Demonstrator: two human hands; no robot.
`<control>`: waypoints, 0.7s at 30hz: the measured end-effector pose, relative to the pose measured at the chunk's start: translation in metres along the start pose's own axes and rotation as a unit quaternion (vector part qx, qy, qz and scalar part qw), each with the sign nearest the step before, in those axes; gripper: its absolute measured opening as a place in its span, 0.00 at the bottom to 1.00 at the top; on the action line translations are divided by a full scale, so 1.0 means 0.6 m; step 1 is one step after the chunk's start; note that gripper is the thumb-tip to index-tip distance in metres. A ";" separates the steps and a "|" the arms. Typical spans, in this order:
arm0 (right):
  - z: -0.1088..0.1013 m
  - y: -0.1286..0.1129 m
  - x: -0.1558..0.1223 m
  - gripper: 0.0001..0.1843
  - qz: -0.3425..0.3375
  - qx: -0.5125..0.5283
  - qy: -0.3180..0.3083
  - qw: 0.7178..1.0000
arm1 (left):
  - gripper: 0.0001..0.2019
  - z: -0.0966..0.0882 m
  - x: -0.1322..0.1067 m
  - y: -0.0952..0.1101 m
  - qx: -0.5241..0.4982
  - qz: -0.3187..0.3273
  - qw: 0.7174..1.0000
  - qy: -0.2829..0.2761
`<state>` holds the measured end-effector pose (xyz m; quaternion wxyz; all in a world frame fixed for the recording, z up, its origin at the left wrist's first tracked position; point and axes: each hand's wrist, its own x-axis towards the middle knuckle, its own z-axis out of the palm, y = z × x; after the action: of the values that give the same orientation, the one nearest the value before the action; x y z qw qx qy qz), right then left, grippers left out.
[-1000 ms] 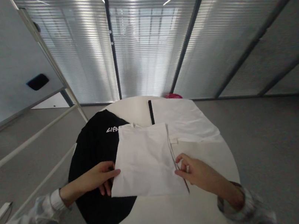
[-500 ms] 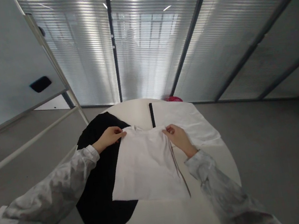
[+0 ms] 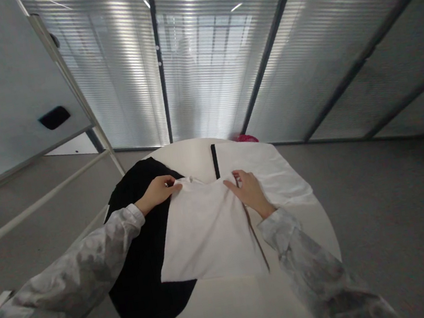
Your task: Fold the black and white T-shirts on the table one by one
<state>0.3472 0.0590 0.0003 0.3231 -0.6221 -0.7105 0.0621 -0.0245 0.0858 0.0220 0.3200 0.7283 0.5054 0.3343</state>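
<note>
A white cloth (image 3: 206,229), roughly square and lightly creased, hangs or lies in front of me over the round table. My left hand (image 3: 161,190) pinches its upper left corner between thumb and fingers. At the upper right corner is my right hand (image 3: 246,188), its thumb on the front of the cloth and its fingers curled at the edge. A thin dark cord or edge (image 3: 256,237) runs down the cloth's right side. Left of the cloth and partly under it, black fabric (image 3: 144,270) drapes over the table's edge.
The round white table (image 3: 186,157) also carries another white cloth (image 3: 269,171) with a black strip (image 3: 215,161) at its left edge. Something pink (image 3: 246,138) shows behind it. A whiteboard on a frame (image 3: 4,78) stands left; a ribbed glass partition (image 3: 199,76) lies beyond.
The cloth's upper edge has been drawn slightly inward and diagonal folds show in it. My right thumb has moved left, farther from the fingers. My left hand has shifted slightly right.
</note>
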 end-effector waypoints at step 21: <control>-0.004 -0.019 -0.026 0.15 0.029 0.164 -0.089 0.982 | 0.25 0.003 0.033 -0.034 0.033 -0.047 0.998 -0.018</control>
<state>0.3392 0.0411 0.0018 0.3544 -0.5734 -0.6980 0.2419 -0.0287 0.1104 0.0078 0.3207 0.7198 0.5436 0.2888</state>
